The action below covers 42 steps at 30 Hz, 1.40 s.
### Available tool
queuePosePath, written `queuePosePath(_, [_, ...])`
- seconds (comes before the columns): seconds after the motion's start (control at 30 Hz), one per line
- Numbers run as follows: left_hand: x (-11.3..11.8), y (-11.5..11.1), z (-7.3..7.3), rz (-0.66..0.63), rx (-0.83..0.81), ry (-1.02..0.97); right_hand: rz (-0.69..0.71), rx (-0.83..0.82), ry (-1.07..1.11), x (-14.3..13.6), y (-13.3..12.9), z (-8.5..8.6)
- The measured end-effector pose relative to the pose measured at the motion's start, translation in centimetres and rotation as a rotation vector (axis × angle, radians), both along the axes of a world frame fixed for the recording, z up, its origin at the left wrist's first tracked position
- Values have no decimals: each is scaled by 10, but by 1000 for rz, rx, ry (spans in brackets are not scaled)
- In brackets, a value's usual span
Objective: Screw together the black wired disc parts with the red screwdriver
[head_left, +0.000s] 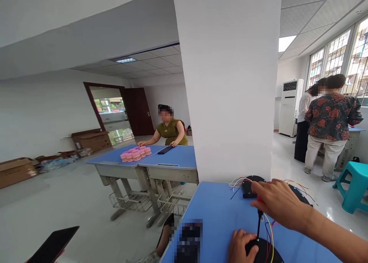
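The black disc [263, 251] lies at the near edge of the blue bench [218, 213], partly cut off by the frame. The left hand [241, 247] rests on its left rim, fingers curled against it and pinning it down. The right hand [277, 203] comes in from the right with its fingers closed around a red-handled screwdriver [259, 217], whose thin dark shaft stands nearly upright with the tip on the disc's top.

The disc looks like a hard, rigid moulded part, probably light, and smooth enough to slide on the bench if not held; the rim is the sound place to grip it. The thin wires [270, 232] running from it are limp and likely easy to snag or tear at their joints, so they are best left alone. The screwdriver is stiff and is best taken by its handle.

Three such black discs show: the one being worked on, a second [253, 183] near the pillar [230, 83] just beyond the right hand, and a third [299, 194] behind the right wrist, each with loose coloured wires. There is one screwdriver.

Just left of the left hand lies a dark, blurred item [189, 240]. At bottom left a phone [53, 244] juts into view. Further off, one person [171, 131] sits at a pair of blue desks [172, 157] with a cluster of pink rounds [135, 154], too small to count. Two people [327, 121] stand at the right near a teal stool [352, 186].
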<state>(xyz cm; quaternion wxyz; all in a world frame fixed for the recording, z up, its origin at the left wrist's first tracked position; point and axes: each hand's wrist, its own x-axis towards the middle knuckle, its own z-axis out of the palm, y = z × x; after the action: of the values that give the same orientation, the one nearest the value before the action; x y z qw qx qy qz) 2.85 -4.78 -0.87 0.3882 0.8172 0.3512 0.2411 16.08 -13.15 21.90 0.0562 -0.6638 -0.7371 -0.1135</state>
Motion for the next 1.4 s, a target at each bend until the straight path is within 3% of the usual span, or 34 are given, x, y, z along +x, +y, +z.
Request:
queuePosePath(0.1, [-1,-2,3,-5,-5,-1,165,-84,142,0,-4,4])
queuePosePath(0.27, [-1,-3,0,12,20,-29,-46,10,-36,0,-3,0])
queuePosePath(0.43, [-2,0,-8,-9,40,-33,119,-72,108,0,-3,3])
queuePosePath(0.6, [-2,0,-7,-20,-2,-5,-97,-13,-31,-3,2,0])
queuePosePath(0.77, [0,-3,-3,24,26,-16,156,-79,125,0,-5,3])
queuePosePath(0.93, [0,-3,-4,26,22,-16,11,74,-123,-5,0,-3])
queuePosePath(1.07, [1,-1,-3,4,-2,6,96,47,32,-1,-1,-6])
queuePosePath(1.17, [1,-2,0,6,-24,27,146,39,100,8,-1,-15])
queuePosePath(1.3, [1,-1,1,7,-49,30,23,249,-62,19,10,-43])
queuePosePath(1.4, [3,3,-8,11,-54,43,-1,351,-45,26,16,-59])
